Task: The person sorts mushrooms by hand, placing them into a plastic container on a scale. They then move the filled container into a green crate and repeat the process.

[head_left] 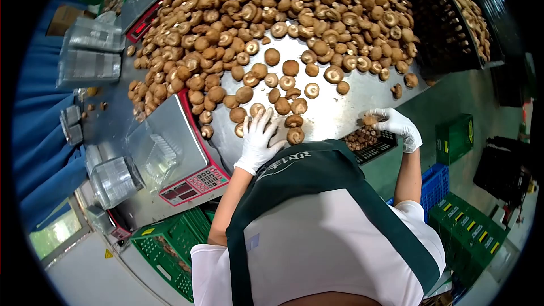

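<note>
A big heap of brown mushrooms (294,17) covers the far part of a steel table (340,110), and loose ones are scattered toward me. My left hand (259,136), in a white glove, lies with fingers spread on the table, its fingertips touching a mushroom (256,109); others, such as one (294,135), lie beside it. My right hand (399,126), also gloved, pinches a mushroom (369,119) just above a black crate (381,148) partly filled with mushrooms at the table's near edge.
A red scale (195,184) with a steel pan stands left of my left hand, a clear plastic tray (154,156) on it. Stacks of clear trays (90,51) sit further left. A black crate (447,28) of mushrooms is at upper right. Green crates (170,243) stand below.
</note>
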### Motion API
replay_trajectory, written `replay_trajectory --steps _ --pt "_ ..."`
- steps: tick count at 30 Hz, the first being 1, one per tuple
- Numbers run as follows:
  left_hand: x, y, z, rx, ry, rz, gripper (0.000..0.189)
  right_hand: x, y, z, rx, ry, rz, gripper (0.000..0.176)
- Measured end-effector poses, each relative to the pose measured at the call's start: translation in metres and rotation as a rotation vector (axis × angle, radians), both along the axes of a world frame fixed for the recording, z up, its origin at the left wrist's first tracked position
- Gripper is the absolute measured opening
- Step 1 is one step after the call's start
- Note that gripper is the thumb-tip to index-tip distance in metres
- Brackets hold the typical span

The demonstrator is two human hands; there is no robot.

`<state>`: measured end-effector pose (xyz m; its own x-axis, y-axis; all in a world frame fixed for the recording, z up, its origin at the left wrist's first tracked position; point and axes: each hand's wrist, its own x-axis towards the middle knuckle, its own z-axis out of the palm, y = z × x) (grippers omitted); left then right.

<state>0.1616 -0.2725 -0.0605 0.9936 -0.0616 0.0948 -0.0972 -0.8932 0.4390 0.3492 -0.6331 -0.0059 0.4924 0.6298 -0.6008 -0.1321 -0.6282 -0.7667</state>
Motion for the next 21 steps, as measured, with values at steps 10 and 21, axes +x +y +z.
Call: replay_trajectory --steps 10,21 --pt "0.057 -0.022 0.004 0.093 0.079 -0.315 0.048 0.005 0.084 -0.034 -0.283 -0.739 -0.301 0.040" --pt "0.006 0.025 0.001 -0.050 -0.133 0.208 0.039 -0.011 0.120 -0.030 0.766 0.462 -0.607 0.034"
